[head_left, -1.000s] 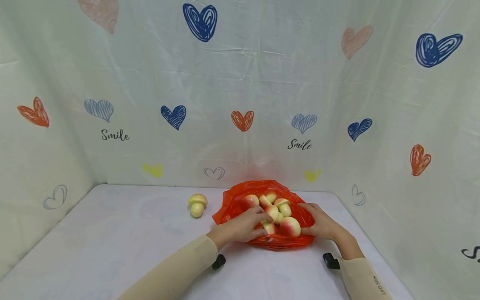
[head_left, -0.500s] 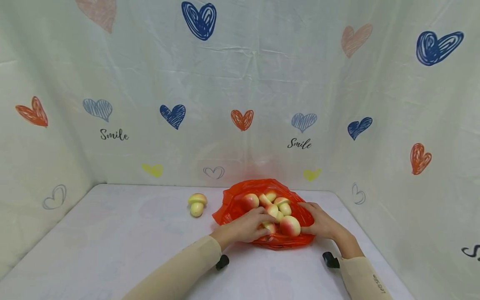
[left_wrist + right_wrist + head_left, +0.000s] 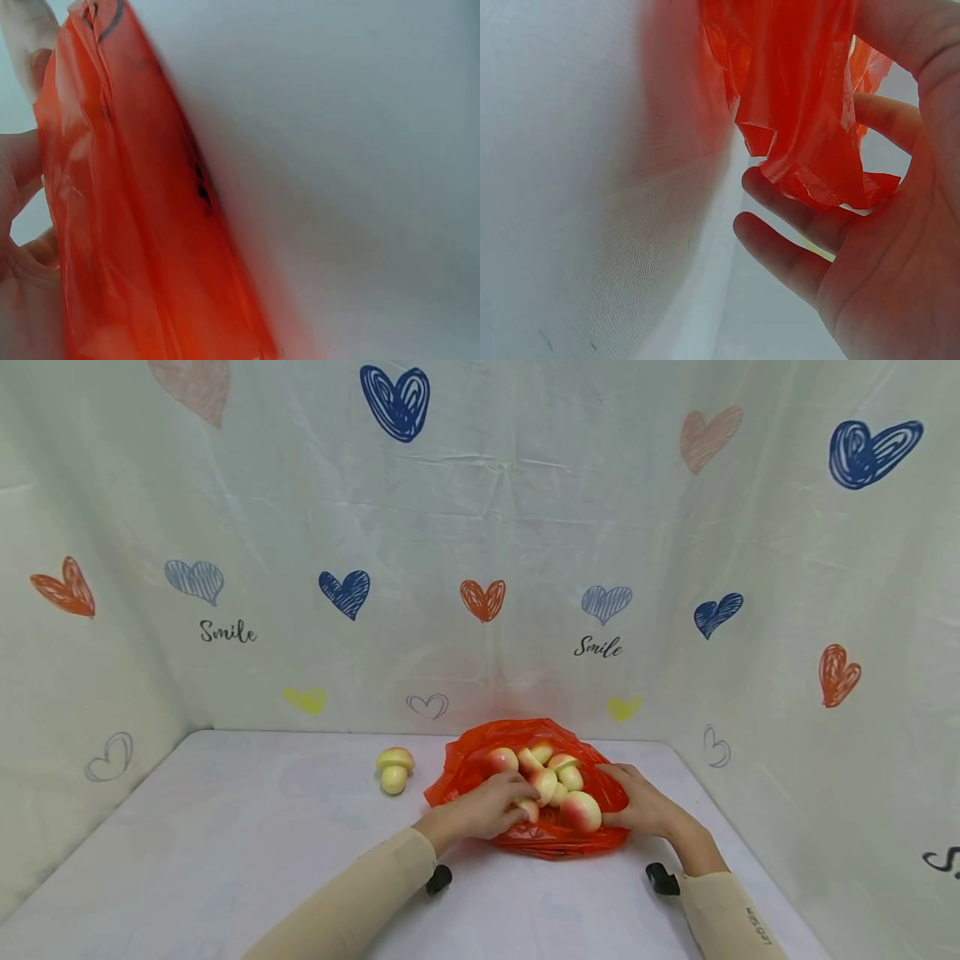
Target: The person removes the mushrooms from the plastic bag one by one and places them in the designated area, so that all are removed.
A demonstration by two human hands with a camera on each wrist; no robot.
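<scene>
A red plastic bag [image 3: 480, 739] lies spread wide at the back of the table, with several toy mushrooms [image 3: 581, 812] inside, cream-stemmed with pink-red caps. My left hand [image 3: 483, 808] reaches over the bag's near left side and grips one mushroom [image 3: 529, 810] between thumb and fingers. At the bag's right side my right hand [image 3: 645, 806] holds the rim, thumb nearer me and fingers farther back. In the right wrist view, the bag's crumpled edge [image 3: 802, 112] hangs between the thumb and fingers. The left wrist view shows mostly the bag's outer wall [image 3: 142, 210]; the gripped mushroom is hidden there.
A single yellow-capped toy mushroom [image 3: 393, 770] stands on the white table [image 3: 262, 827] left of the bag. Behind the table hangs a pale curtain [image 3: 420, 527] printed with hearts. A black wrist device [image 3: 662, 878] sits under each forearm.
My left hand has drawn slightly left and taken hold of the near mushroom, shifting it left and baring the red bag beside it. The right hand stays where it was.
</scene>
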